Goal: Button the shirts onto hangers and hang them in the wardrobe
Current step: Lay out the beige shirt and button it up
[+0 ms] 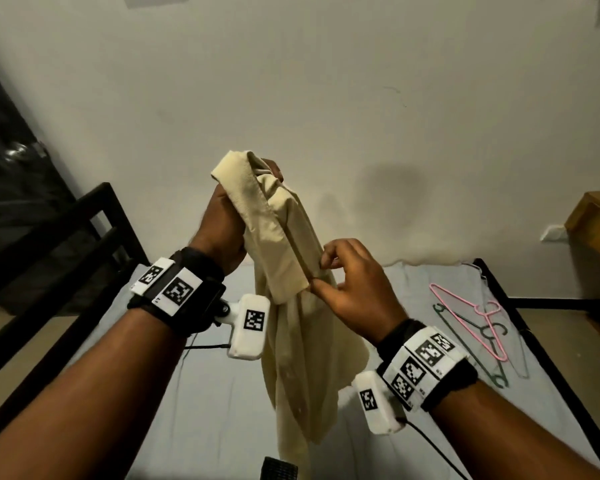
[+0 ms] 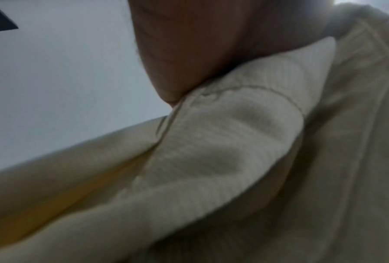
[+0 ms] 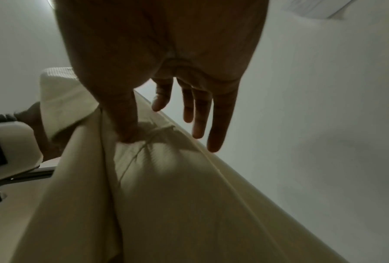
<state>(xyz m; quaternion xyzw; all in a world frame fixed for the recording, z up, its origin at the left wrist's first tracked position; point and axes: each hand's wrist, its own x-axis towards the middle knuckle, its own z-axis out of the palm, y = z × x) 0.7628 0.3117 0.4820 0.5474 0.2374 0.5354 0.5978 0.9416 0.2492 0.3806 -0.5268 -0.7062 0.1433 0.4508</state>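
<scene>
A plain pale wall point(image 1: 326, 81) fills the background, and below your arms lies a bed point(image 1: 205, 427) with a light blue sheet inside a dark metal frame. In the head view your left hand point(image 1: 222, 230) holds the cream shirt point(image 1: 291, 306) up by its collar, grip curled tight round the bunched fabric, so the body hangs limp down toward the sheet. A white strand shows at your fingertips up there; it may be a hanger hook, but I cannot tell. Your right hand point(image 1: 354, 292) sits at the front edge partway down, thumb and forefinger close on the placket. On the sheet to your right, well apart from the shirt, lie spare hangers point(image 1: 478, 327), pink and green among them.

From the left wrist view, blurred, your palm point(image 2: 189, 44) presses on the ribbed collar band point(image 2: 222, 142), with plain cloth falling away below.

From the right wrist view, your thumb point(image 3: 125, 124) pushes into the cloth and puckers it, while the other fingers point(image 3: 197, 110) hang straight and clear of it: a narrow, partial hold at best.

Judging by the drape, this shirt is light, soft and floppy, and it will slide and fold on you. Take hold at the stiffer parts: the collar band and the doubled placket edge, close beside each button.
</scene>
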